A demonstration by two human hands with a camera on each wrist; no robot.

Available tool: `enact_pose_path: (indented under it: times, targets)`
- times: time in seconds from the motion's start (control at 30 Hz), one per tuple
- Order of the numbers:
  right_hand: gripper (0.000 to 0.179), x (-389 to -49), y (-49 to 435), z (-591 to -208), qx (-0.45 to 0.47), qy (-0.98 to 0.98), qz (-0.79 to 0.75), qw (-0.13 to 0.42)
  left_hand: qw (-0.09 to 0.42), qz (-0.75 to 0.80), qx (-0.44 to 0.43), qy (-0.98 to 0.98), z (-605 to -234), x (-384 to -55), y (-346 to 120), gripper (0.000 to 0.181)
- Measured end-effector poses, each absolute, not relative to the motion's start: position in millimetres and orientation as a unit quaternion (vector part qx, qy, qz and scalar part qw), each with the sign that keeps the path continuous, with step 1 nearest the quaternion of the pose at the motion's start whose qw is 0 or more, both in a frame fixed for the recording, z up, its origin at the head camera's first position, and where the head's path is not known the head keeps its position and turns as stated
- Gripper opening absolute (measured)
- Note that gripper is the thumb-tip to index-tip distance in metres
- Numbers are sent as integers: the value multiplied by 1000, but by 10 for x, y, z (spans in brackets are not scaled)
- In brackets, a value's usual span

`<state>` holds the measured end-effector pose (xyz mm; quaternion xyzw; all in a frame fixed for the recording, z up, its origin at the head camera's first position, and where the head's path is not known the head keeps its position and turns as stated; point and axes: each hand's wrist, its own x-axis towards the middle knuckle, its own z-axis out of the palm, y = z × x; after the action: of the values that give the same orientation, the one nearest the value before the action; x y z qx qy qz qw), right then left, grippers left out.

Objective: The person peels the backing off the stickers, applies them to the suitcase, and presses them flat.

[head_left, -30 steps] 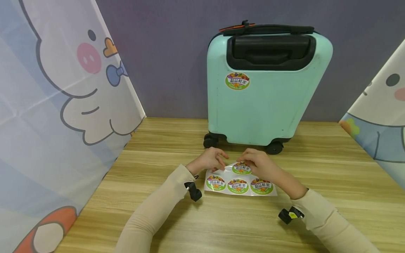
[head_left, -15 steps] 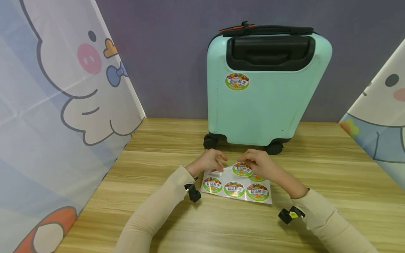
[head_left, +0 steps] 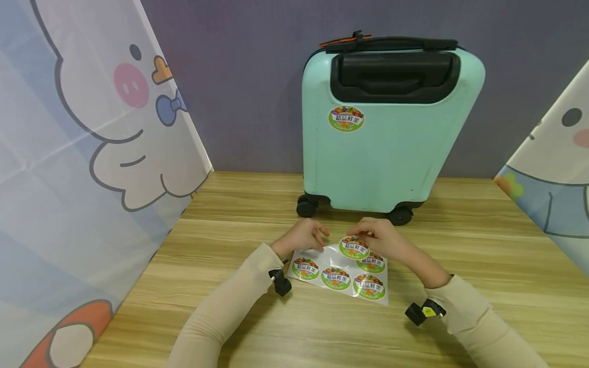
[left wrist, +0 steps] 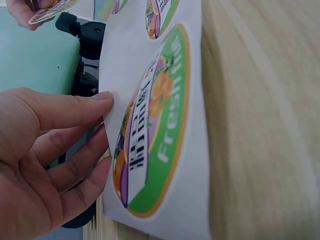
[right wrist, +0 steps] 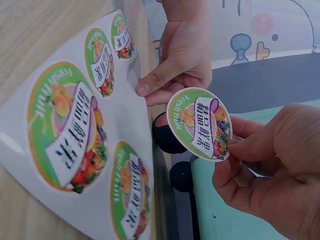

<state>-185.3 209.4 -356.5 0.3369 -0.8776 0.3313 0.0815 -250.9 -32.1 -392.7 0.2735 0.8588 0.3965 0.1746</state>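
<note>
My right hand point(head_left: 382, 237) pinches a round fruit sticker point(right wrist: 200, 124) by its edge between thumb and fingers, off the sheet. The sticker is green and orange with fruit pictures and "Fresh fruit" lettering. My left hand point(head_left: 303, 236) pinches the far left edge of the white sticker sheet point(left wrist: 125, 65), thumb on top and fingers beneath. Several like stickers remain on the sheet, among them one point(head_left: 336, 278) in the front row. A bare white patch shows at the sheet's back, near my left thumb. One sticker point(head_left: 370, 263) is partly covered by the held one.
A mint-green suitcase point(head_left: 377, 153) with black wheels stands upright behind the hands. One matching sticker point(head_left: 346, 119) is on its upper left. The wooden table point(head_left: 294, 327) lies under the sheet. Cartoon-printed cloths point(head_left: 129, 168) hang on both sides, and a grey wall point(head_left: 239, 92) rises behind.
The sticker in my right hand has come away from the sheet. The sheet has turned and slid left and toward me, with my left hand still at its edge.
</note>
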Motion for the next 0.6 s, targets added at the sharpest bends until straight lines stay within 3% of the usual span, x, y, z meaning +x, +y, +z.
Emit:
enact_pose_path:
  times: [0.37,0.6]
  targets:
    - [23,-1854,2135,-3551,317,-881,347,62,168,396,268,862,-3964,-2495,-344,33]
    - [24,-1866,2145,-3536,307,-882,354,59,135,408,280,859,-3972,-2468,-346,25]
